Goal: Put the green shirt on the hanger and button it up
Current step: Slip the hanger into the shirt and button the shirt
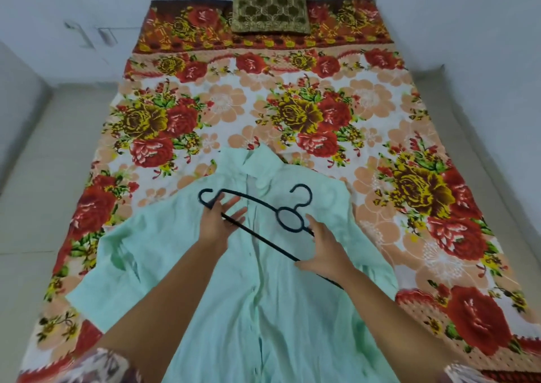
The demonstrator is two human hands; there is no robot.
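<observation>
Pale green cloth fills the near middle of the view: a shirt (263, 295) lies spread flat on a bed (439, 207), front side up, its collar pointing away and one sleeve thrown out to the left. Two bare forearms reach forward over it from the bottom edge. Held just above the shirt's chest is a dark hanger (263, 216), lying slantwise, with its hook curling toward the far right. The left hand (218, 224) grips the hanger's left end between thumb and palm, fingers stretched out and spread. The right hand (325, 251) holds the hanger's lower bar and right shoulder, fingers curled around it, thumb pointing left. The hanger is outside the shirt, not inside the neck or sleeves. Whether the shirt's buttons are done up cannot be told. Beyond the collar, the bedsheet shows large red and yellow flowers on a white and peach ground. At the far end, against the wall, rests an olive and gold cushion (269, 2).
</observation>
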